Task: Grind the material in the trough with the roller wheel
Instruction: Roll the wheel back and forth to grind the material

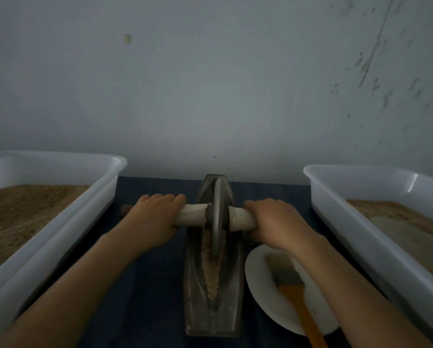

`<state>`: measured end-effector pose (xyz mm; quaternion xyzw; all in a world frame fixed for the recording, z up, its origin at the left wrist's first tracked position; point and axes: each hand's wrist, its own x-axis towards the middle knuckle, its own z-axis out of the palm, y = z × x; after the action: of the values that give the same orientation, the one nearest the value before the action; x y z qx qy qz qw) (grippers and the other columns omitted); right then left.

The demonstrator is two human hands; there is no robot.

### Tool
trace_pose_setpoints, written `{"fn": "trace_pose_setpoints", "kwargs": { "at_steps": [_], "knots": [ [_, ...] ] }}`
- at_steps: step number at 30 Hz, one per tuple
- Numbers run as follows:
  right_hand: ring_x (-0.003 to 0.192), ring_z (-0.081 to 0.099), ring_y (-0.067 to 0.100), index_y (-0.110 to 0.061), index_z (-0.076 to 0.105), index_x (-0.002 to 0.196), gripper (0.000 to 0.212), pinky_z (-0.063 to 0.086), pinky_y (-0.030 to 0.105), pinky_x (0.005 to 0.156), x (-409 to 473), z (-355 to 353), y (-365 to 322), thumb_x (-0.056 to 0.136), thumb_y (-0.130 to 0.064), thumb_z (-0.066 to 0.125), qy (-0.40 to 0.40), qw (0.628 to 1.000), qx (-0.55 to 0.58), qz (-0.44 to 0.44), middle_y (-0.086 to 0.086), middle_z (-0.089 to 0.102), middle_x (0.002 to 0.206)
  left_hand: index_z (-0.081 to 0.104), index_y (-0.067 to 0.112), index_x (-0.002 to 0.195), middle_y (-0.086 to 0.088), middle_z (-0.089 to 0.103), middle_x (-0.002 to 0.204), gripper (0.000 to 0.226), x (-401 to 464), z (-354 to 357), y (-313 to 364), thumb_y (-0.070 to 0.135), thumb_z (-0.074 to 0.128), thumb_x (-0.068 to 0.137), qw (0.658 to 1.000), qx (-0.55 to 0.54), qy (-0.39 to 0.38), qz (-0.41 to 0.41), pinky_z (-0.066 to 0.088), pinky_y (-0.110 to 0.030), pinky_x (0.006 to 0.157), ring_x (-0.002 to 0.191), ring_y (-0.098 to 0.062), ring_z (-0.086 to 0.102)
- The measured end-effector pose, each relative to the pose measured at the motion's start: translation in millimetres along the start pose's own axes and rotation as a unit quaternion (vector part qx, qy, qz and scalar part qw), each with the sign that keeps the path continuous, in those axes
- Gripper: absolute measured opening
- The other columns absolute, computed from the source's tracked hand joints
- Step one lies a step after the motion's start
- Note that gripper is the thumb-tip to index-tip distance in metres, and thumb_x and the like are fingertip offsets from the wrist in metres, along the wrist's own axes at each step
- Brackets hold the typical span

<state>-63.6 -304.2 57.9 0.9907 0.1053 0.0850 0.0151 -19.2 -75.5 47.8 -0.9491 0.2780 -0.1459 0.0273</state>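
A long grey metal trough (231, 315) lies lengthwise on the dark blue table, running away from me. Its groove holds a strip of coarse light-brown material (211, 275). A grey metal roller wheel (217, 217) stands on edge in the groove, toward the far half. A pale wooden axle (191, 215) passes through the wheel's hub. My left hand (153, 217) grips the axle left of the wheel. My right hand (277, 222) grips it on the right. Both sets of fingers curl over the top of the axle.
A white plastic tub (90, 197) of brown powder stands at the left, and a second white tub (356, 209) at the right. A white plate (258, 285) with an orange-handled brush (300, 305) lies just right of the trough. A grey wall rises behind the table.
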Motion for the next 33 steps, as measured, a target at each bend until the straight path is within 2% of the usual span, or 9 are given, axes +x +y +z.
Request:
{"fn": "trace_pose_setpoints", "kwargs": {
  "at_steps": [5, 8, 11, 16, 21, 24, 27, 30, 33],
  "knots": [
    [0.085, 0.059, 0.013, -0.02, 0.059, 0.1, 0.023, 0.037, 0.017, 0.054, -18.0, -30.8, -8.1, 0.08, -0.028, 0.067, -0.174, 0.984, 0.032, -0.029, 0.0, 0.063, 0.096, 0.036, 0.03, 0.1, 0.007, 0.054, 0.105, 0.027, -12.8, -34.7, 0.8, 0.03, 0.059, 0.087, 0.974, -0.096, -0.199, 0.051, 0.039, -0.021, 0.076, 0.089, -0.007, 0.051],
    [0.069, 0.055, 0.006, -0.022, 0.057, 0.083, 0.014, 0.041, 0.017, 0.054, -26.2, -40.5, -8.7, 0.076, -0.025, 0.069, -0.219, 0.973, 0.067, -0.037, -0.007, 0.058, 0.077, 0.044, 0.027, 0.1, 0.011, 0.055, 0.092, 0.022, -17.5, -46.3, 0.0, 0.03, 0.06, 0.085, 0.958, -0.125, -0.251, 0.063, 0.037, -0.014, 0.063, 0.074, 0.0, 0.05],
    [0.063, 0.052, 0.003, -0.018, 0.061, 0.088, 0.015, 0.04, 0.014, 0.053, -26.5, -40.4, -7.2, 0.076, -0.023, 0.069, -0.234, 0.969, 0.072, -0.041, -0.009, 0.055, 0.072, 0.046, 0.026, 0.103, 0.008, 0.057, 0.094, 0.022, -18.6, -49.6, -0.7, 0.031, 0.06, 0.086, 0.953, -0.131, -0.264, 0.065, 0.041, -0.017, 0.07, 0.079, -0.002, 0.053],
    [0.091, 0.061, 0.016, -0.018, 0.06, 0.103, 0.022, 0.037, 0.021, 0.056, -7.0, -19.6, -3.9, 0.083, -0.027, 0.064, -0.178, 0.984, 0.001, -0.018, 0.001, 0.064, 0.101, 0.043, 0.024, 0.102, 0.003, 0.057, 0.104, 0.022, -9.3, -33.4, -0.8, 0.03, 0.057, 0.087, 0.974, -0.1, -0.197, 0.043, 0.041, -0.026, 0.079, 0.09, -0.011, 0.054],
    [0.089, 0.056, 0.019, -0.023, 0.047, 0.094, 0.018, 0.025, 0.026, 0.062, 7.3, 14.6, 7.3, 0.082, -0.027, 0.06, 0.078, 0.997, -0.021, 0.006, -0.002, 0.061, 0.098, 0.039, 0.025, 0.112, 0.006, 0.051, 0.113, 0.027, 5.0, 5.8, -1.9, 0.038, 0.049, 0.09, 0.999, 0.035, 0.038, -0.013, 0.035, -0.03, 0.083, 0.104, -0.016, 0.051],
    [0.097, 0.053, 0.019, -0.023, 0.05, 0.105, 0.026, 0.023, 0.03, 0.071, 12.9, 24.4, 8.0, 0.083, -0.029, 0.061, 0.132, 0.991, -0.026, 0.008, -0.002, 0.059, 0.105, 0.039, 0.026, 0.115, 0.006, 0.051, 0.112, 0.029, 6.6, 15.9, -2.1, 0.038, 0.049, 0.09, 0.996, 0.035, 0.079, -0.031, 0.035, -0.03, 0.084, 0.104, -0.016, 0.051],
    [0.09, 0.054, 0.018, -0.022, 0.05, 0.104, 0.024, 0.024, 0.027, 0.064, 10.3, 17.4, 6.8, 0.084, -0.03, 0.06, 0.098, 0.995, -0.031, 0.002, -0.002, 0.059, 0.103, 0.039, 0.026, 0.113, 0.006, 0.052, 0.112, 0.029, 5.3, 13.2, -4.1, 0.038, 0.05, 0.089, 0.998, 0.02, 0.054, -0.017, 0.034, -0.029, 0.082, 0.103, -0.015, 0.052],
    [0.08, 0.053, 0.016, -0.02, 0.052, 0.1, 0.022, 0.027, 0.023, 0.053, 2.2, -0.9, 1.6, 0.083, -0.03, 0.061, -0.01, 1.0, -0.016, 0.0, 0.001, 0.061, 0.1, 0.038, 0.024, 0.113, 0.005, 0.051, 0.115, 0.031, 2.1, -1.0, -3.8, 0.038, 0.051, 0.089, 0.999, 0.005, -0.033, 0.006, 0.036, -0.029, 0.084, 0.105, -0.016, 0.052],
    [0.092, 0.06, 0.017, -0.017, 0.058, 0.106, 0.028, 0.038, 0.024, 0.065, -6.9, -22.3, -6.0, 0.083, -0.03, 0.065, -0.139, 0.99, -0.016, -0.012, 0.002, 0.063, 0.104, 0.039, 0.025, 0.109, 0.004, 0.053, 0.111, 0.028, -5.0, -22.4, -1.2, 0.035, 0.055, 0.088, 0.987, -0.053, -0.15, 0.03, 0.039, -0.026, 0.082, 0.098, -0.013, 0.053]
  ]
}}
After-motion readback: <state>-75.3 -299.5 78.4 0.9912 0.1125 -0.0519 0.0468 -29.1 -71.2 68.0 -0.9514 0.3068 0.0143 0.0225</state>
